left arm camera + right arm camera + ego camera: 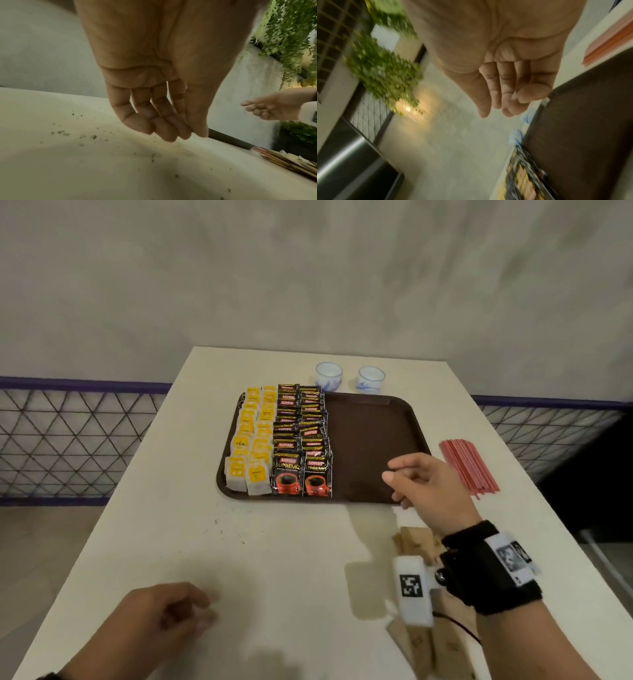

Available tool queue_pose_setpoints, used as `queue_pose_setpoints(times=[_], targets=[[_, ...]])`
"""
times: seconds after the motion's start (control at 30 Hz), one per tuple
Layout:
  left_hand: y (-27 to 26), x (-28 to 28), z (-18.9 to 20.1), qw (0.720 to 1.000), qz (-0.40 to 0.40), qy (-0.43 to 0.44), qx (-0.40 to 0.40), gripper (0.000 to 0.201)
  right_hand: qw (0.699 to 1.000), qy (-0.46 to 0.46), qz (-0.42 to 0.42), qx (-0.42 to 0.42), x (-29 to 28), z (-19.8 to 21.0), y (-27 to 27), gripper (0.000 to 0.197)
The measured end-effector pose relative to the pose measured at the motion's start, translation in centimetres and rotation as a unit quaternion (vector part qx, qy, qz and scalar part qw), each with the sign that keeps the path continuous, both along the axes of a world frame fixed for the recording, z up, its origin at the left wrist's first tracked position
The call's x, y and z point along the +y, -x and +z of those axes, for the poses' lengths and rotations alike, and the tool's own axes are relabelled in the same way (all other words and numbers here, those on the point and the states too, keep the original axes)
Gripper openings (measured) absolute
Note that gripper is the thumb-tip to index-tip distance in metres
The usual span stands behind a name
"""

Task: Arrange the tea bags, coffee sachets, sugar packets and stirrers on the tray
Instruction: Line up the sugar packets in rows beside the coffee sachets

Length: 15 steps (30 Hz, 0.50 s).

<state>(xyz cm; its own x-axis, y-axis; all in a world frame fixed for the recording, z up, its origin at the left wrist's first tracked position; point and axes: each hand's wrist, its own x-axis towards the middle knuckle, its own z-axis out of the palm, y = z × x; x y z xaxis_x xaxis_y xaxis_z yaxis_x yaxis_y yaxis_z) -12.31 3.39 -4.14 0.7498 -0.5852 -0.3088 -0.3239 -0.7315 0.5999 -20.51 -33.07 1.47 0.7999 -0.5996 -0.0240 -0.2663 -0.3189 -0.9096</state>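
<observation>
Right hand hangs over the near-right corner of the brown tray, fingers loosely spread and relaxed, nothing in it; right wrist view confirms an empty palm, fingers slightly bent over bare tray floor. Left hand is low over the white table, well short of the tray, fingers loosely curled and holding nothing; left wrist view shows them drooping together just above the surface, dark crumbs scattered beneath.

Tea bags fill two columns at the tray's far-left side from the right hand; coffee sachets sit in two columns just beside them, between the tea and that hand; the tray half under the right hand is bare.

Red stirrers lie bundled on the table just right of the right hand, off the tray. Brown sugar packets lie on the table beneath the right wrist, partly hidden by the wrist camera; count unclear. Two small blue-white cups stand beyond the tray's far edge.
</observation>
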Motion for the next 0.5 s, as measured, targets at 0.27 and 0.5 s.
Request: queue_pose_setpoints(times=[0.27,0.5], targets=[[-0.8,-3.5,1.1,0.996,-0.073,0.049,-0.023,0.021,0.993,0.066,-0.087,0.048,-2.6,1.2,8.9,0.009],[0.6,-11.3,2.0,0.976,-0.195,0.063,-0.069,0.040,0.934,0.216,0.050,0.280,-3.4,1.1,10.7,0.020]])
